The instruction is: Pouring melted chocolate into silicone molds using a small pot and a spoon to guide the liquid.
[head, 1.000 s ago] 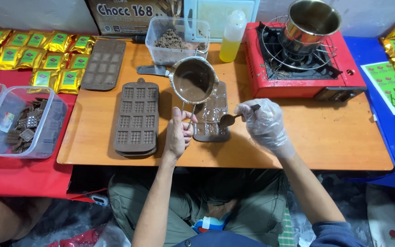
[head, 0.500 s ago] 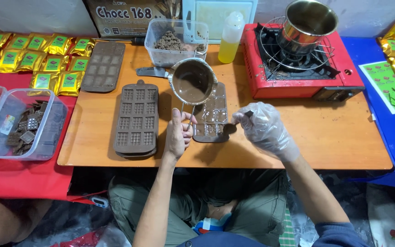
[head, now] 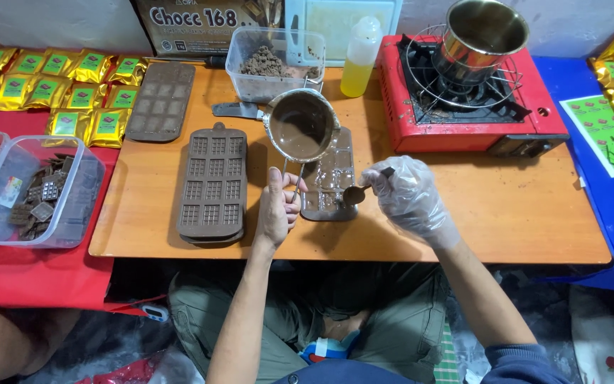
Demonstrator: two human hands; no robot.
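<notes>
Orange-brown wood makes up the low table (head: 463, 213), the largest thing here. At its two o'clock corner sits a red portable gas stove (head: 421, 121) bearing a steel pot (head: 479, 32). At nine o'clock lies a brown silicone bar mould (head: 212, 183), filled and level. At the centre rests a clear plastic bar mould (head: 335, 171), only partly filled as far as the glare lets me judge. Over its eleven o'clock corner hangs a small steel saucepan of melted chocolate (head: 300, 126); the bare left hand (head: 277, 208) is closed round its wire handle, thumb up. The gloved right hand (head: 408, 195), at three o'clock of the clear mould, is curled tight on a small metal spoon (head: 354, 193), whose loaded bowl hovers just above a cavity.

The risk, I judge: the pan tilts toward the person, so a slack wrist could slop chocolate over the mould's edge, and a drip from the spoon could land on the dividers.
</notes>
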